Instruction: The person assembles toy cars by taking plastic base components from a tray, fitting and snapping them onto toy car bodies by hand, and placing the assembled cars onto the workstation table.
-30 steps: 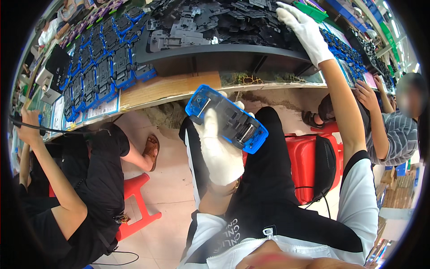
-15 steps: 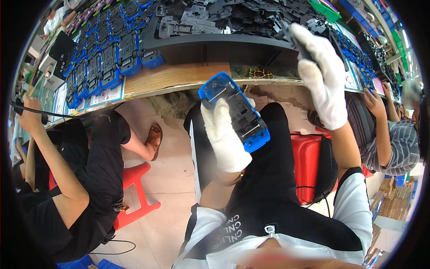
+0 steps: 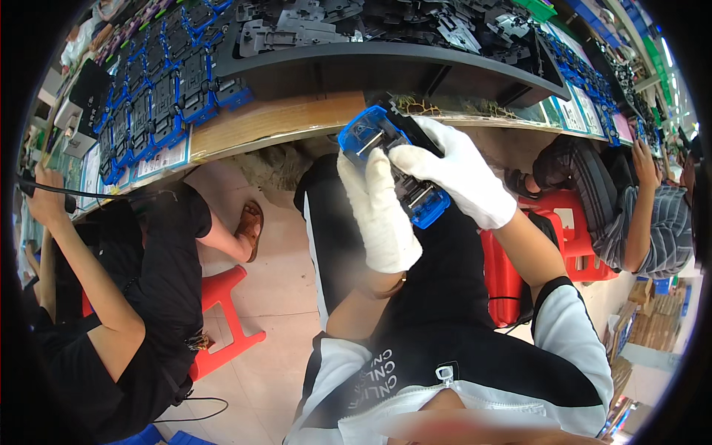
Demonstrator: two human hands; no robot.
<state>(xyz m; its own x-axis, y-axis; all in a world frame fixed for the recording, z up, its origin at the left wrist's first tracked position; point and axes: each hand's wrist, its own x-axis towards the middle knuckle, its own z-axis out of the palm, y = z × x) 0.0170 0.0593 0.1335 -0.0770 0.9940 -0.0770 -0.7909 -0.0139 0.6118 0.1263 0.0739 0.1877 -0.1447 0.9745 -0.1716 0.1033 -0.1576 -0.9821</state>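
My left hand (image 3: 382, 215), in a white glove, is closed around a blue toy car body (image 3: 430, 213) held tilted above my lap. Its open underside faces up, showing metal axles and black inner parts. My right hand (image 3: 467, 176), also gloved in white, pinches a flat black plastic plate (image 3: 417, 132) between thumb and fingers. The plate sits at the upper right side of the car body; whether the two touch is hard to tell. Part of the plate is hidden by the right fingers.
Ahead on the bench (image 3: 297, 119) stands a large black tray (image 3: 356, 59) heaped with black plastic plates (image 3: 297, 33). Rows of blue car bodies with black undersides (image 3: 152, 111) lie at the left. A person (image 3: 111, 311) sits left; another person (image 3: 649, 222) sits right, near red stools (image 3: 222, 311).
My right hand has come down and left from the tray with a black plate, reaching the car body. The left hand and car body have shifted only slightly upward.
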